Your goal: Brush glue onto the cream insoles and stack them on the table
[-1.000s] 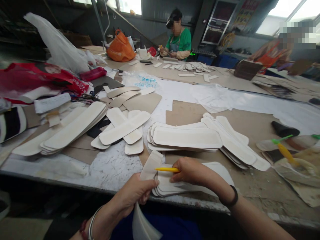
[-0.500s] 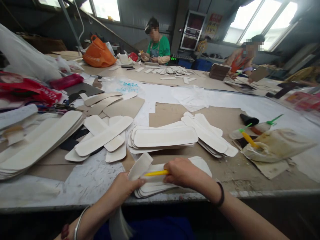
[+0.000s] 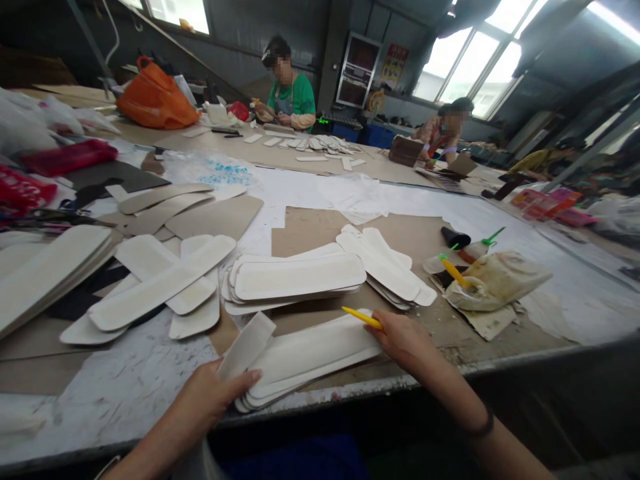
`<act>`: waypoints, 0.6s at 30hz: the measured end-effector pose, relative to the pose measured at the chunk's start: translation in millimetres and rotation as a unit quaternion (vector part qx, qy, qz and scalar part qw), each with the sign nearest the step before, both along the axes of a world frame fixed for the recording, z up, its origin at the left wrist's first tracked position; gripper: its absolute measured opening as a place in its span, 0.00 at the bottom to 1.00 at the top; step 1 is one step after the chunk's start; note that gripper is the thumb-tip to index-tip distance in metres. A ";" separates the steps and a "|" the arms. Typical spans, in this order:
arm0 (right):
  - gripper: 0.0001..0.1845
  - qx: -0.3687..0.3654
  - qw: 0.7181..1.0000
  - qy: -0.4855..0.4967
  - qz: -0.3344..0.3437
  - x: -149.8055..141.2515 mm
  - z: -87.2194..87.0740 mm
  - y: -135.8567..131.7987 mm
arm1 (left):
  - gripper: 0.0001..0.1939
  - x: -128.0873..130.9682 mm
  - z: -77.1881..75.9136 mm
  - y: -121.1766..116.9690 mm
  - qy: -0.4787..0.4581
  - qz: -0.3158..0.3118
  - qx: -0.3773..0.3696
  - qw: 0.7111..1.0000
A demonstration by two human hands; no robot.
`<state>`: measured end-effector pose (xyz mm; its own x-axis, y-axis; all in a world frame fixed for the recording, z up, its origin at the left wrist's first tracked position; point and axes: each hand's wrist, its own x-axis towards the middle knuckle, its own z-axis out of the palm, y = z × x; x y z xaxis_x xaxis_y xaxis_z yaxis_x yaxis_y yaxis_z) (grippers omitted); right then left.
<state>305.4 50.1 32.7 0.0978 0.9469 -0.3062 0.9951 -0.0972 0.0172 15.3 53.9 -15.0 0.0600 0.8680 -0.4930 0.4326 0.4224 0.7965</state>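
Note:
My left hand [image 3: 213, 393] is closed on a white strip [image 3: 249, 343], its thumb toward the near stack. The strip's upper end leans over the left part of a stack of long white rounded panels [image 3: 315, 353] near the table's front edge. Below that hand, something pale hangs blurred past the edge. My right hand [image 3: 406, 341] grips a slim yellow pointed tool [image 3: 361, 317] over the stack's right end, tip pointing left. Just behind lies another stack of white panels [image 3: 300, 277].
Crossed white panels [image 3: 165, 283] and a larger stack [image 3: 55, 273] lie left. At right, a yellow-handled tool [image 3: 454, 272] sits in a stained pouch [image 3: 500, 283], near small bottles [image 3: 475, 250] and a black cone [image 3: 455, 237]. Two co-workers [image 3: 293, 93] are across the table.
My right hand has moved the yellow tool away from my left hand, to the stack's right end. The strip stays in my left hand. The view has swung right.

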 end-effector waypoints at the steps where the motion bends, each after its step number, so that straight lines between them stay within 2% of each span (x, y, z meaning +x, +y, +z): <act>1: 0.12 -0.003 1.000 -0.015 0.003 -2.3 0.1 0.9 | 0.14 0.7 -1.0 -1.0 -0.002 0.008 0.008 1.000; 8: 0.09 -0.013 0.999 -0.045 0.022 -1.9 -4.7 5.4 | 0.14 1.5 -7.5 -2.6 0.052 0.011 0.027 0.998; 13: 0.09 -0.022 0.998 -0.039 0.037 1.0 -9.3 9.2 | 0.15 0.7 -7.0 -0.8 0.086 -0.015 0.007 0.996; 18: 0.11 -0.024 0.998 -0.031 0.051 3.0 -11.5 10.7 | 0.16 3.5 -4.3 -3.3 0.099 -0.004 0.008 0.995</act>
<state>308.4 60.9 21.2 0.0221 0.9375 -0.3472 0.9966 0.0069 0.0821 18.8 50.6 -19.3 -0.0302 0.8759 -0.4815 0.5854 0.4059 0.7018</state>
